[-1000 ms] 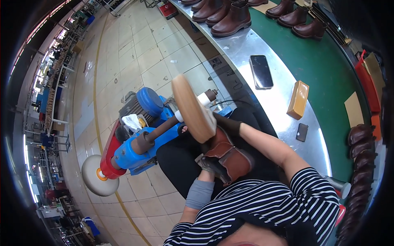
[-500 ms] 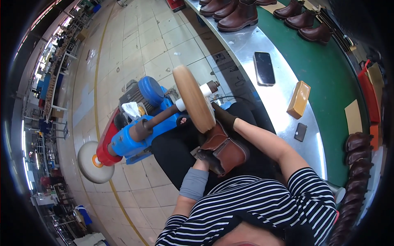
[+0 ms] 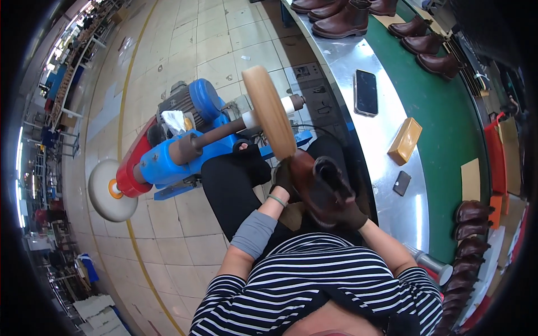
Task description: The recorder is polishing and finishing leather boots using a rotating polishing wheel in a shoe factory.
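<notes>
While both dark-gloved hands hold it above the lap [image 3: 228,193], a brown ankle boot [image 3: 304,175] sits with its upper end at the lower rim of a tan wheel [image 3: 269,109]; whether the two touch cannot be told. The right hand [image 3: 352,215] is closed round the boot's end nearer the body, and the left hand [image 3: 283,175] is cupped against its side, close below the rim; most fingers are hidden. Streaking on the wheel suggests rotation. Were it turning, a loose or uneven grip could let it snatch the boot, a glove tip could be dragged in from so near, and pressure held on one spot could scorch the leather.

Beyond, a shaft [image 3: 218,139] joins the wheel to a blue-and-red machine [image 3: 168,162], which carries a white cloth [image 3: 174,121] and a second, pale wheel [image 3: 103,190].

Along the tabletop's [image 3: 431,117] metal left edge, near to far, lie a small dark piece [image 3: 402,183], a yellow block [image 3: 405,141] and a phone [image 3: 366,92]; finished-looking boots [image 3: 343,21] stand toward that edge's far end.
</notes>
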Motion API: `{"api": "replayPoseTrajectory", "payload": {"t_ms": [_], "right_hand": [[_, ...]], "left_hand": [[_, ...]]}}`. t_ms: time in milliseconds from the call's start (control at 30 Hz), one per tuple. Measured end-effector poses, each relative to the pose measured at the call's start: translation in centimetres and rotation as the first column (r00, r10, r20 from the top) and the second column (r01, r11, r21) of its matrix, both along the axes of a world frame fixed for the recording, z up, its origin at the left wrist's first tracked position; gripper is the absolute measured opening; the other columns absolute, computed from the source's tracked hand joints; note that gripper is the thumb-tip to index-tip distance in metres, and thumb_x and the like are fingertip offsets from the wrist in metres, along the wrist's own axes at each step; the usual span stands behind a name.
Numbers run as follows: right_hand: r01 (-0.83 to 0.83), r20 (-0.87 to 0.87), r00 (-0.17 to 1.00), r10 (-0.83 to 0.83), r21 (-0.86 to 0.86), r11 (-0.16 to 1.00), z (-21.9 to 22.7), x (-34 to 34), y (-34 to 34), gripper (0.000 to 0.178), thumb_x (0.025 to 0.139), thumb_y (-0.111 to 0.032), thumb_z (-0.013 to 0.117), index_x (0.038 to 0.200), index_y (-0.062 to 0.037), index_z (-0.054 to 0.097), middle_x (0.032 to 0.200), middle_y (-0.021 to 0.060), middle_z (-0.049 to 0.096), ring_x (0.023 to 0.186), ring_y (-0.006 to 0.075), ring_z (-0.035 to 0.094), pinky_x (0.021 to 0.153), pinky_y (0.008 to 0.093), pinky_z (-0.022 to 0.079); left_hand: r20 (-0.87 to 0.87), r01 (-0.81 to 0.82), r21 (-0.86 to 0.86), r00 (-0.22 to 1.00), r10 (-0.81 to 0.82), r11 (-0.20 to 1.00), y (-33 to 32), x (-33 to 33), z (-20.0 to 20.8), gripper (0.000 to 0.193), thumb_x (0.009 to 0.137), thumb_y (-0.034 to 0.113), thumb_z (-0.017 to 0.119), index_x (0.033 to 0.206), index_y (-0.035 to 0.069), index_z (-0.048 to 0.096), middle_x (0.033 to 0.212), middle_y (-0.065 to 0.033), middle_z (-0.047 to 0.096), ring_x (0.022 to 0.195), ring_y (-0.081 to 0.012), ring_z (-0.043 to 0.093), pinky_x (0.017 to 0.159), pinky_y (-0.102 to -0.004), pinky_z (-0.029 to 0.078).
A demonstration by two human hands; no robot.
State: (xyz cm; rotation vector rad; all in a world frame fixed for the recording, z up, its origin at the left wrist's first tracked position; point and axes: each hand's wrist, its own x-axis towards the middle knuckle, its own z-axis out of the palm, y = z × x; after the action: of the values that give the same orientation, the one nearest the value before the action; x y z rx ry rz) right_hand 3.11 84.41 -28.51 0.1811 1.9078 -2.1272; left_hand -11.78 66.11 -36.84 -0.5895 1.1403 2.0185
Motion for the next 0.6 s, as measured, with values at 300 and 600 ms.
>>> {"api": "replayPoseTrajectory", "payload": {"t_ms": [300, 600], "right_hand": [[0.564, 0.44, 0.821, -0.363, -0.535, 0.629, -0.2, -6.4, -4.0, 0.031, 0.073, -0.019, 0.061, 0.101, -0.0043, 0.056, 0.097, 0.0093, 0.058, 0.096, 0.0229, 0.056, 0.094, 0.036, 0.042], [0.381, 0.37, 0.912, -0.177, -0.601, 0.703, 1.3, 0.4, 0.9, 0.057, 0.07, -0.016, 0.067, 0.122, -0.0042, 0.049, 0.113, 0.0086, 0.056, 0.105, 0.0203, 0.055, 0.098, 0.0346, 0.041]], "left_hand": [[0.24, -0.554, 0.346, 0.833, 0.499, 0.757, -0.8, -4.4, 1.6, 0.069, 0.084, 0.058, 0.046, 0.132, 0.009, 0.044, 0.129, -0.0128, 0.049, 0.118, -0.0319, 0.048, 0.099, -0.0465, 0.042], [0.096, -0.267, 0.665, 0.957, 0.274, 0.697, -0.6, -0.2, 5.2, 0.068, 0.09, 0.064, 0.033, 0.13, 0.01, 0.044, 0.128, -0.0113, 0.05, 0.117, -0.0288, 0.049, 0.099, -0.0448, 0.041]]}}
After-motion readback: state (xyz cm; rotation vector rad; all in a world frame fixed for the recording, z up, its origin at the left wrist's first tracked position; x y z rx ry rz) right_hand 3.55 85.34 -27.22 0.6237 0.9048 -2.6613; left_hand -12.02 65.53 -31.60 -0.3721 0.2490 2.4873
